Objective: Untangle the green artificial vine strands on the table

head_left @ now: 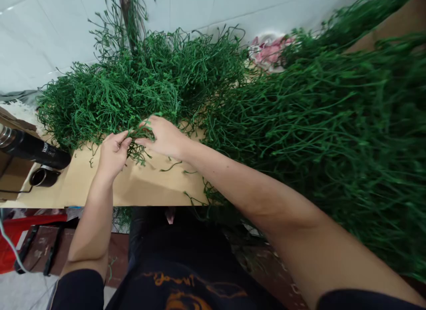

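Sprig (141,134): thin, green, branching; seemingly plastic.

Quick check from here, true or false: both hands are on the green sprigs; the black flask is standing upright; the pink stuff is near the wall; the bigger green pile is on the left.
1. Both the left hand and right hand pinch one green sprig. True.
2. The black flask stands upright. False: it lies on its side.
3. The pink material lies near the tiled wall. True.
4. The bigger green pile is on the left. False: it is on the right.
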A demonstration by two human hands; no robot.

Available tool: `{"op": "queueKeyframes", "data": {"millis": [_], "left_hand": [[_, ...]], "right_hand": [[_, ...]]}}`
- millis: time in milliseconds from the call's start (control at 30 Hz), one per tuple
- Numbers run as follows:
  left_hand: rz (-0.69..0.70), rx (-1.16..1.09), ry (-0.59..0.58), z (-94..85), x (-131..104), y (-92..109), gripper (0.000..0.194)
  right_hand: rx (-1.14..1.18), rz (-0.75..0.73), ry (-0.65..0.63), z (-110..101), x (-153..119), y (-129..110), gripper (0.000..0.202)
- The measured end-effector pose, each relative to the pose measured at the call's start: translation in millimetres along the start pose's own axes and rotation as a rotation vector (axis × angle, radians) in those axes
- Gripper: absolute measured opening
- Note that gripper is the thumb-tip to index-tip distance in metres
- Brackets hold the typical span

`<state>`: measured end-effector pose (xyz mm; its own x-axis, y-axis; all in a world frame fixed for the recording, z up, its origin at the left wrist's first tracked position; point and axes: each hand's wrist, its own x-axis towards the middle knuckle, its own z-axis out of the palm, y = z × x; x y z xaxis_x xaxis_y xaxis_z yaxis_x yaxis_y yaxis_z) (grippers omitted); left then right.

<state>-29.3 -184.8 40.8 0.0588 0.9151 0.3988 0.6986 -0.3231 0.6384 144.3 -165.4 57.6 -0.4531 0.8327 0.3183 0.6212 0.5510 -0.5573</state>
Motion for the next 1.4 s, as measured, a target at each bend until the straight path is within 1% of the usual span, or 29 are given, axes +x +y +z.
{"op": "queueKeyframes", "data": {"millis": [67, 100, 167, 233, 300, 367, 400, 533, 633, 700, 733, 800, 867, 900, 967, 1033, 1100, 1200, 1267, 1400], "left_hand": [[0.043, -0.010, 0.045, -2.9, 1, -3, 0.025], [0.055, 0.002, 0.073, -4.8, 2, -4, 0.025], [0.041, 0.052, 0.131, -8.3, 4, -4, 0.023], [0.004, 0.095, 0.171, -10.3, 5, -2, 0.020], [-0.024, 0.097, 0.178, -10.7, 6, 0, 0.018], [-0.034, 0.070, 0.167, -9.8, 7, 2, 0.018], [-0.034, 0.052, 0.155, -9.1, 7, 2, 0.018], [0.002, -0.043, 0.061, -3.7, 7, 6, 0.017], [-0.002, -0.133, 0.054, 2.2, 7, 12, 0.018], [-0.029, -0.192, 0.054, 5.6, 8, 17, 0.023], [-0.048, -0.228, 0.030, 7.0, 8, 19, 0.028], [-0.105, -0.317, -0.074, 9.1, 9, 22, 0.038], [-0.163, -0.399, -0.185, 11.0, 11, 23, 0.045], [-0.179, -0.428, -0.215, 12.1, 11, 22, 0.047], [-0.179, -0.453, -0.218, 14.7, 13, 18, 0.047], [-0.147, -0.453, -0.208, 17.5, 14, 13, 0.047], [-0.104, -0.440, -0.195, 19.7, 15, 8, 0.045], [-0.026, -0.418, -0.139, 21.5, 14, 8, 0.041], [-0.039, -0.427, -0.132, 22.1, 13, 10, 0.038], [-0.140, -0.477, -0.207, 23.5, 9, 14, 0.034]], "right_hand": [[0.021, 0.012, -0.075, 4, 2, 3, 0.016], [0.025, 0.019, -0.082, 5, 2, 4, 0.014], [0.047, 0.029, -0.041, 4, 0, 7, 0.013], [0.097, 0.042, 0.027, 1, -2, 10, 0.014], [0.154, 0.043, 0.104, -5, -4, 13, 0.015], [0.202, 0.030, 0.147, -12, -4, 12, 0.017], [0.228, 0.023, 0.147, -15, -4, 11, 0.018], [0.324, 0.054, 0.036, -18, 0, 6, 0.024], [0.353, 0.089, -0.032, -12, 3, 6, 0.022], [0.344, 0.083, -0.051, -8, 3, 7, 0.021], [0.341, 0.075, -0.057, -7, 3, 8, 0.022], [0.368, 0.073, -0.063, -7, 1, 9, 0.023], [0.425, 0.111, -0.060, -8, 0, 9, 0.024], [0.451, 0.135, -0.057, -9, 0, 10, 0.024], [0.485, 0.176, -0.043, -11, 1, 11, 0.025], [0.499, 0.189, -0.013, -11, 1, 14, 0.023], [0.494, 0.183, 0.021, -11, 2, 18, 0.021], [0.466, 0.141, 0.040, -12, 0, 21, 0.015], [0.457, 0.102, 0.017, -11, -1, 21, 0.010], [0.387, 0.075, -0.012, -12, -2, 18, 0.015]]}}
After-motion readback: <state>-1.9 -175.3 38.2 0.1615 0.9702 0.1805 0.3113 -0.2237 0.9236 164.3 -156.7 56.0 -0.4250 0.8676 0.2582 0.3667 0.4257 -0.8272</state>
